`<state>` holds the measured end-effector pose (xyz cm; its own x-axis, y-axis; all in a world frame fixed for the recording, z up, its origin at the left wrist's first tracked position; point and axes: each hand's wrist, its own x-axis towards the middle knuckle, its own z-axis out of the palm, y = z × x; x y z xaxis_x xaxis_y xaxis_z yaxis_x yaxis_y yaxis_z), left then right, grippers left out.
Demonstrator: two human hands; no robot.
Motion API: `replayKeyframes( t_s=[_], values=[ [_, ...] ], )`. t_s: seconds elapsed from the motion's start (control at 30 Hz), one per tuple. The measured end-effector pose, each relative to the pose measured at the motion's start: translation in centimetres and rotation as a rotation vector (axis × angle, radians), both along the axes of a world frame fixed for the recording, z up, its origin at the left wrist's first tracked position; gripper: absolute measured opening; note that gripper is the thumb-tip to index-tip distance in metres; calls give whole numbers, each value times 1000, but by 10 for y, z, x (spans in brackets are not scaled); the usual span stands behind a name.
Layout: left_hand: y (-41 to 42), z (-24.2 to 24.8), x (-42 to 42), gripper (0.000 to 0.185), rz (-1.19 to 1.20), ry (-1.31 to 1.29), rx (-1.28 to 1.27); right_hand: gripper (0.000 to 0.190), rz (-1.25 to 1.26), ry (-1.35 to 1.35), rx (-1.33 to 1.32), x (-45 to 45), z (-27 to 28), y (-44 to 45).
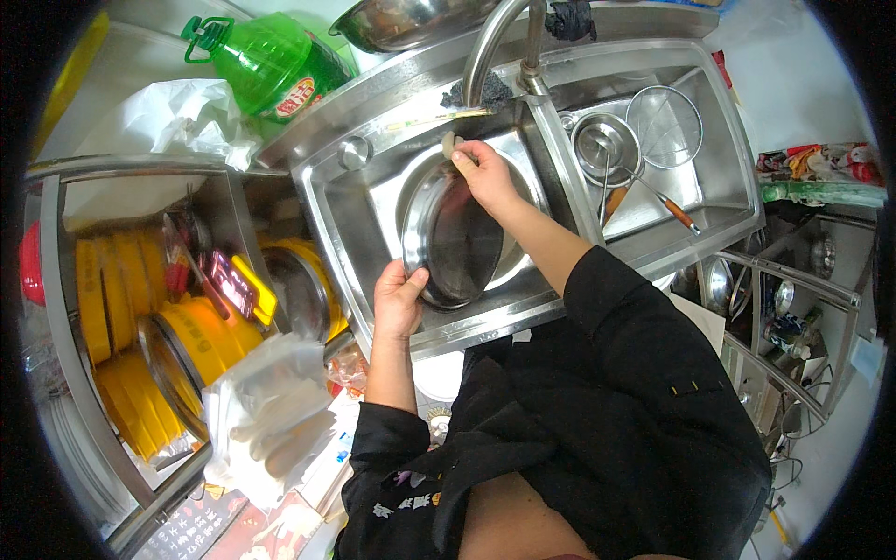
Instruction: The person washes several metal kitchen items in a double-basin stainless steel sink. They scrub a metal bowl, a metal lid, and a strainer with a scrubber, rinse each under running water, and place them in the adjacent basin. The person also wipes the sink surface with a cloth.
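A round metal pan (462,245) is tilted over the left basin of a stainless steel sink (336,217). My left hand (400,297) grips its near left rim, thumb on top. At the pan's far edge, my right hand (483,171) pinches a small pale piece (449,145), whose material I cannot tell. Beneath the pan lies a larger round metal basin (521,168), mostly hidden. The curved faucet (479,63) rises behind the sink, beside dark scouring mesh (495,92).
The right basin holds a metal pot (606,143), a wire strainer (663,127) and wooden-handled tools (677,213). A green bottle (262,63) stands behind on the left. Yellow-sided round containers (210,336) fill the left rack, near a plastic bag (269,413).
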<state>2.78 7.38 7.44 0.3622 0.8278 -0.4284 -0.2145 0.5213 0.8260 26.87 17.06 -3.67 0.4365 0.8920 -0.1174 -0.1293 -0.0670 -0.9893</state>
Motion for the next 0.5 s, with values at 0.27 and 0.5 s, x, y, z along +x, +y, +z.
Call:
replayKeyframes(
  t_s=[0.27,0.5],
  values=[
    [11,-3,23,33,39,-79,-83,14,226,-300,201,-64,76,-53],
    [-5,15,10,48,-57,12,-66,16,193,-369,106,-41,81,-30]
  ],
)
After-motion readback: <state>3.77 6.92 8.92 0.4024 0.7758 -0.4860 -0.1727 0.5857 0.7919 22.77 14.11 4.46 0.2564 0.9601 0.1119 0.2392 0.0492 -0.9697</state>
